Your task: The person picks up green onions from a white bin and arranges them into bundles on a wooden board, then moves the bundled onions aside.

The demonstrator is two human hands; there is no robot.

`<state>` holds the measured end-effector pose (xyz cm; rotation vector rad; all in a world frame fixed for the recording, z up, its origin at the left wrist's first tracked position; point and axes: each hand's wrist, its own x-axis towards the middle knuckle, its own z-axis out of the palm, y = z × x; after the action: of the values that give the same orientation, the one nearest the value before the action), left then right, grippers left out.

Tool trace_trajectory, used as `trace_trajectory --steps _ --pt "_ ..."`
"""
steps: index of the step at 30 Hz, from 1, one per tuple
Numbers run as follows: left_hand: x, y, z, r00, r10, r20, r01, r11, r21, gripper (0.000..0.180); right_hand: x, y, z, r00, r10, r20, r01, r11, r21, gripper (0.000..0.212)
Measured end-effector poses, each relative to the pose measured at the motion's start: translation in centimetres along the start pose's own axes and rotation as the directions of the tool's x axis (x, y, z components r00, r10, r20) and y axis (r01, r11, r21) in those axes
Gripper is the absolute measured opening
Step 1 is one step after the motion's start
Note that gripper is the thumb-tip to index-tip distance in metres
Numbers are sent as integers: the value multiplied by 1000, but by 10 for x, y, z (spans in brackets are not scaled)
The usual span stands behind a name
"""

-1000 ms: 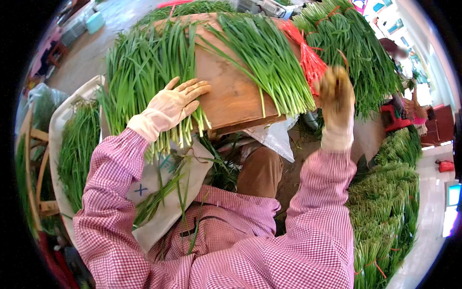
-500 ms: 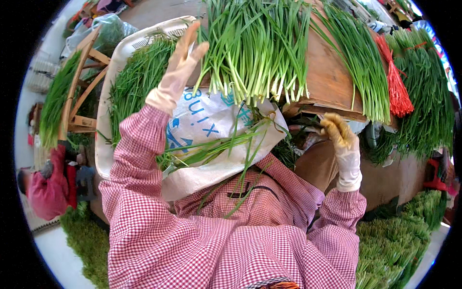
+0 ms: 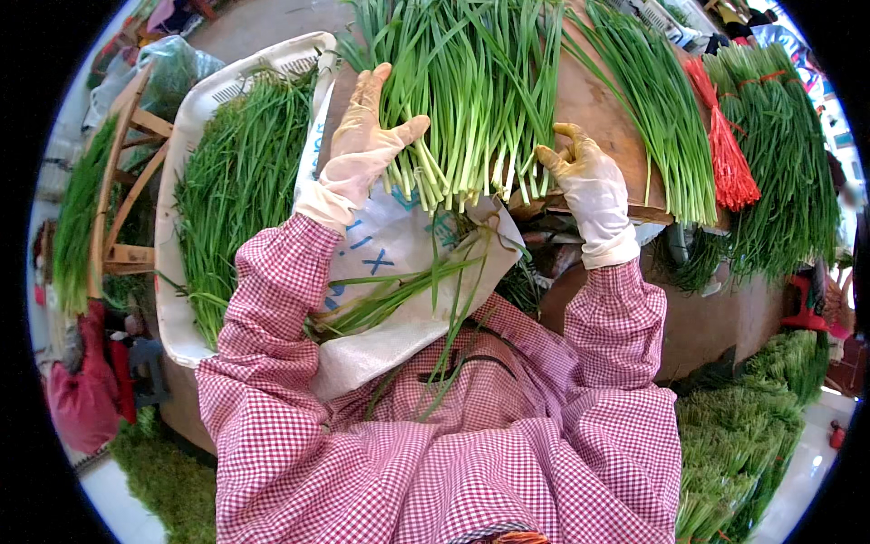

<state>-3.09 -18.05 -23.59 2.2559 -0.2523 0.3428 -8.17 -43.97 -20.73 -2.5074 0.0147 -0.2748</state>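
Note:
A wide pile of garlic chives (image 3: 471, 118) lies on the brown wooden board (image 3: 603, 100), pale stem ends toward me. My left hand (image 3: 367, 136), in a pale glove, is open against the pile's left side, thumb spread over the stems. By the lower right stem ends is my right hand (image 3: 587, 181), gloved too; its fingers are half curled, the thumb apart from them, with nothing visible in its grasp. Loose chive leaves (image 3: 399, 299) lie on a white woven sack (image 3: 372, 363) across my lap.
A white plastic basket (image 3: 172, 317) full of greens stands at left, beside a wooden frame (image 3: 107, 208). On the right are a smaller chive bunch (image 3: 666, 127), red ties (image 3: 729, 172) and tied bundles (image 3: 779, 172). More greens (image 3: 743, 444) lie at lower right.
My left hand has come down and right onto the pile's left side. My right hand has moved up and left from below the board to the stem ends.

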Motion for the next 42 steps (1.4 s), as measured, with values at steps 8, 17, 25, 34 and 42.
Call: trace_trajectory --steps 8,17,25,34,42 --pt "-21 36 25 1000 -15 6 16 805 -593 64 -4 15 -4 991 116 66 -128 967 220 32" --pt "-24 30 6 996 61 71 -29 925 -379 64 -21 -8 -31 967 -230 -107 232 973 8 27" --pt "-25 28 -2 996 10 87 12 967 -255 71 -31 -58 -2 877 -476 -61 473 879 -56 29" --pt "-24 2 -20 945 189 266 -55 896 -441 68 -16 -53 19 914 -402 52 405 908 -109 10" --pt "-28 6 -24 963 51 264 142 738 -660 59 -9 -67 3 929 -340 148 350 935 -50 21"
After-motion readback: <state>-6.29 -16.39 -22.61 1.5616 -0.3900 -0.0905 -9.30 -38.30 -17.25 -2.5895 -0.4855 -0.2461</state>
